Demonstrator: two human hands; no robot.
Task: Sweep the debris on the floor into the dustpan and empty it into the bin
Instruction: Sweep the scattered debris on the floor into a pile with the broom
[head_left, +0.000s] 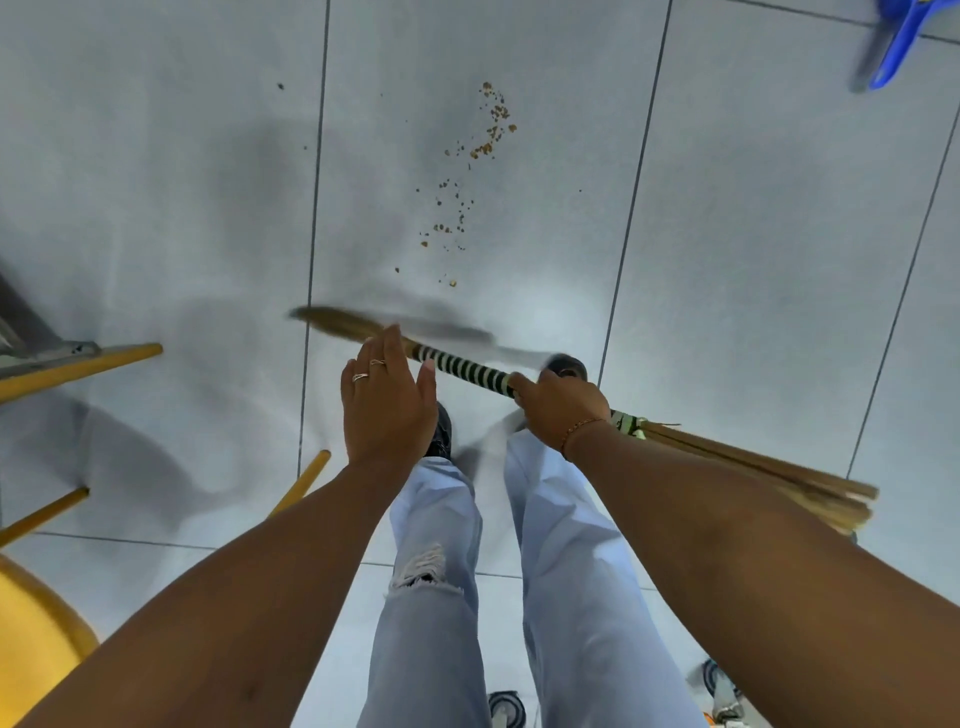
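Brown crumbs of debris (475, 171) lie scattered in a trail on the pale tiled floor ahead of my feet. My right hand (563, 408) is shut on a straw broom (462, 368), gripping its black-and-white striped binding; the broom lies almost level across my body, one blurred end pointing left, the bundled sticks fanning out past my right wrist. My left hand (387, 397) is flat with fingers together, hovering at the broom just left of the striped part, holding nothing. A blue dustpan (901, 41) lies on the floor at the far top right, blurred.
A yellow chair (36, 639) with yellow legs (78, 366) stands at my left. Two caster wheels (506, 709) show near the bottom edge, behind my legs. My jeans and dark shoes fill the lower middle.
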